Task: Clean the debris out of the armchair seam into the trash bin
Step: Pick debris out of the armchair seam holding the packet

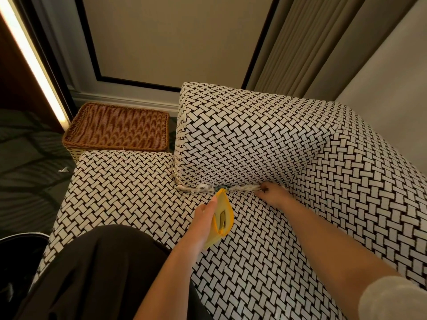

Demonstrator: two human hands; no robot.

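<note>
Our left hand (205,215) grips a yellow scoop (223,218), its tip at the seam (238,190). Debris (201,187) lies along the seam just beyond the scoop. Our right hand (273,195) reaches in beside it with its fingertips hidden, so we cannot tell its grip. The bin (20,250), far to the left, is cut off.

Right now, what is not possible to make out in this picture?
Head view, trash bin: cut off by the left edge, inside too dark.
Head view, right hand: the thing at its fingertips is too small to name.
Head view, debris: partly hidden behind the yellow scoop in the left hand.
</note>
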